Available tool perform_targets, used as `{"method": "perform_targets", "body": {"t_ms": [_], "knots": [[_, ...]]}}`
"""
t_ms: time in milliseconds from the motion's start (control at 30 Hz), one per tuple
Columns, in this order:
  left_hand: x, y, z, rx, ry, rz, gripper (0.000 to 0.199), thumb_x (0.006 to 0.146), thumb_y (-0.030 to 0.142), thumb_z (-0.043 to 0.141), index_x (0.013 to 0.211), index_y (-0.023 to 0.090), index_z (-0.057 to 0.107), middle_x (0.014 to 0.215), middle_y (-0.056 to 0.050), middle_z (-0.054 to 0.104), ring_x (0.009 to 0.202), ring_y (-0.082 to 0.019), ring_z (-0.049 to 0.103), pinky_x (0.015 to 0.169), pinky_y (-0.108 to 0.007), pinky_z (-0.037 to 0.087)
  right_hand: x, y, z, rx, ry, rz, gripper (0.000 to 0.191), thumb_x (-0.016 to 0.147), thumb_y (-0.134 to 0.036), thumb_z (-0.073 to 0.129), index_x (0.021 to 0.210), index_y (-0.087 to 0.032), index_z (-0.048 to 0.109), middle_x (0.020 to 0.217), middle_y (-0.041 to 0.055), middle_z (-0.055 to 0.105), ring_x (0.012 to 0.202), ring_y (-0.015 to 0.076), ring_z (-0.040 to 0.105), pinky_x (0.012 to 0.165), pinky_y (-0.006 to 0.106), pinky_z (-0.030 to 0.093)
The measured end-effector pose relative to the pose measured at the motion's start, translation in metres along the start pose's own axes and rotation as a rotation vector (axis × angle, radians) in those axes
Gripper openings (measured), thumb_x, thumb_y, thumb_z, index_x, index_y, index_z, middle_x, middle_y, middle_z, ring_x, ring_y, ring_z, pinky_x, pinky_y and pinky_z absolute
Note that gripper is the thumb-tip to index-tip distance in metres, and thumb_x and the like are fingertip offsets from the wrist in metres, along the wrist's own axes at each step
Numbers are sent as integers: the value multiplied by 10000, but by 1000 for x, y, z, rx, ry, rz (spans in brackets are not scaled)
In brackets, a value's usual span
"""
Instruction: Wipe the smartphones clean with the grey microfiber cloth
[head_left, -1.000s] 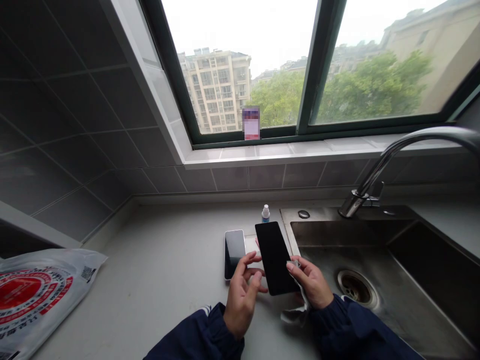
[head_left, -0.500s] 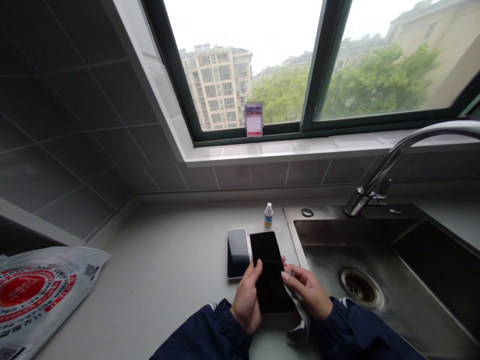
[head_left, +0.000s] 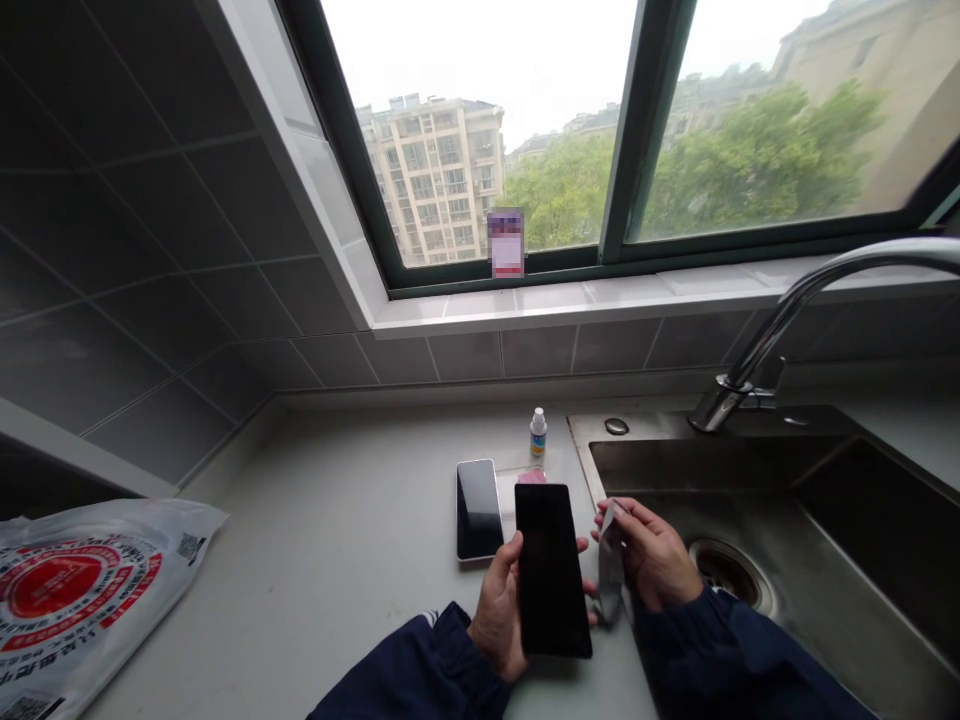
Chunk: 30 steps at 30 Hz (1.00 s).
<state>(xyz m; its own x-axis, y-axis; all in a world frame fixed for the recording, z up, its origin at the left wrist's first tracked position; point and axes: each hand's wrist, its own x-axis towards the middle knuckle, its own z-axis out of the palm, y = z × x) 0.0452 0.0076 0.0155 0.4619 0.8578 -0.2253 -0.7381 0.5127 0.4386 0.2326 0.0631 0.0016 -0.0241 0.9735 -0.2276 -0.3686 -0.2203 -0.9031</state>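
Observation:
A black smartphone (head_left: 553, 570), screen up, rests in my left hand (head_left: 501, 605). The thumb lies along its left edge, and fingertips curl round the right edge. To the right of the phone, at the sink's near-left edge, my right hand (head_left: 654, 555) pinches a thin grey cloth (head_left: 611, 570) that hangs down from the fingers, apart from the phone. Another phone-like device (head_left: 478, 510), with a dark glossy face and pale rim, lies on the counter left of the held phone. Behind the held phone, a pink item (head_left: 532, 477) is partly hidden.
A small white-capped bottle (head_left: 538, 432) stands on the grey counter (head_left: 337, 540). On the right is a steel sink (head_left: 600, 455) with a chrome faucet (head_left: 780, 310). A printed plastic bag (head_left: 97, 570) lies at the left. The window (head_left: 495, 150) is at the back.
My right hand has moved right with the cloth, away from the phone's edge. The phone has shifted slightly right and nearer, uncovering the pink item behind it.

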Motion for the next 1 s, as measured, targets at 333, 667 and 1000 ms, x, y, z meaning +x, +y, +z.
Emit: {"method": "perform_targets", "body": {"t_ms": [333,667,1000], "knots": [[-2,-5,-14,-36,-4,-60,716,896,635,336,1248,61,580,984,-186,688,856,-299,672,727,-453,527,-11,-9,11,-212,-17,-296,294,683,-465,808,756,-189,735,849,66,647,782,209,611,663,278,508],[-6,-4,-12,9,-137,-99,687,890,644,300,1199,96,577,929,-175,700,785,-293,700,708,-423,511,-15,-4,15,-377,78,-325,323,746,-517,741,761,-204,663,730,26,607,679,177,564,588,249,469],[-7,-4,-21,38,-179,-114,700,898,635,286,1290,102,515,1013,-170,698,895,-293,688,748,-400,504,-15,2,15,-401,39,-202,401,709,-572,741,734,-205,583,591,-18,559,512,140,503,459,234,378]]}}
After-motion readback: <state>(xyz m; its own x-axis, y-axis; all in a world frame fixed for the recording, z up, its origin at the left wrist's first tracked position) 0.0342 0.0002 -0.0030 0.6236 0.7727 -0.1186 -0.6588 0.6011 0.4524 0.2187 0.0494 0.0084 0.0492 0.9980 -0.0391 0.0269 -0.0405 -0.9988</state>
